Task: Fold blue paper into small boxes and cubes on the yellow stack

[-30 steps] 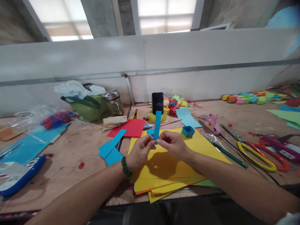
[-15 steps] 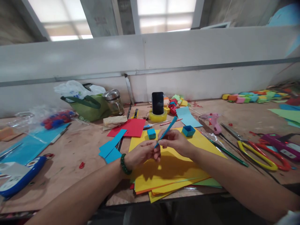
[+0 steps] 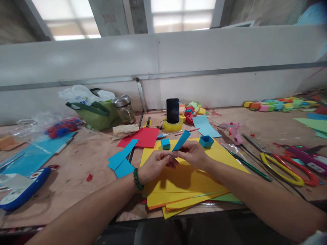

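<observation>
A narrow blue paper strip point(image 3: 182, 140) slants up between my hands, above a stack of yellow paper point(image 3: 184, 180). My left hand point(image 3: 158, 164), below a green bead bracelet, pinches the strip's lower end. My right hand point(image 3: 193, 154) grips the same strip from the right, its thumb close to the left fingertips. Just behind the hands stand a small closed blue paper cube point(image 3: 165, 144) and an open blue paper box point(image 3: 206, 141). Loose blue paper pieces point(image 3: 123, 159) lie left of the stack, partly over a red sheet point(image 3: 143, 137).
A phone point(image 3: 172, 110) stands in a yellow tape roll point(image 3: 173, 125), with colored paper cubes point(image 3: 190, 112) behind. To the right lie a pink glue gun point(image 3: 236, 132), a green pen point(image 3: 251, 166) and scissors point(image 3: 283, 168). A glass jar point(image 3: 125, 110) and green bag point(image 3: 102, 115) stand back left.
The strip has turned from nearly edge-on to showing its flat face, and its upper end sits a little lower and further left. Both hands stay close together over the yellow paper.
</observation>
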The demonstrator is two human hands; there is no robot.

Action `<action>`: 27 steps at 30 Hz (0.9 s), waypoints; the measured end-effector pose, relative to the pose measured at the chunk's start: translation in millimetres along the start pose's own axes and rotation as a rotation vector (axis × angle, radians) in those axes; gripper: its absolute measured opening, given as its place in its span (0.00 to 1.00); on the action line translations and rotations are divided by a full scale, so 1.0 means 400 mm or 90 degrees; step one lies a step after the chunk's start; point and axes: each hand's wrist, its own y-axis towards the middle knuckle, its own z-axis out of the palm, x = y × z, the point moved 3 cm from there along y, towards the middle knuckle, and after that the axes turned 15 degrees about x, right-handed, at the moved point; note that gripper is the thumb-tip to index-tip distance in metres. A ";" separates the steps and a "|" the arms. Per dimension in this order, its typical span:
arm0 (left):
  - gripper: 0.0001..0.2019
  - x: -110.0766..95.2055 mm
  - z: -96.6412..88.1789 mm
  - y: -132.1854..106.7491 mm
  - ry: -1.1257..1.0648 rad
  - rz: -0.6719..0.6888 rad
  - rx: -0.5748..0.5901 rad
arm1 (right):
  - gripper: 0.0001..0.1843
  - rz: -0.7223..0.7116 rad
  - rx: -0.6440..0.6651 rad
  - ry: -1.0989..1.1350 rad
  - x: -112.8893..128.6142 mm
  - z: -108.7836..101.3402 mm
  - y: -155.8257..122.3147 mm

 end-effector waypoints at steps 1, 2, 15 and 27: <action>0.17 -0.003 0.001 -0.001 0.017 0.009 -0.011 | 0.16 -0.022 -0.005 -0.045 0.006 -0.001 -0.003; 0.17 -0.006 0.003 -0.002 0.038 0.018 -0.024 | 0.15 -0.049 -0.014 -0.093 0.013 -0.002 -0.006; 0.16 -0.032 0.009 -0.024 0.100 0.091 -0.151 | 0.10 -0.411 0.005 -0.537 0.084 0.010 -0.045; 0.17 -0.008 0.011 -0.022 0.005 0.135 -0.114 | 0.12 -0.452 0.007 -0.730 0.090 0.010 -0.044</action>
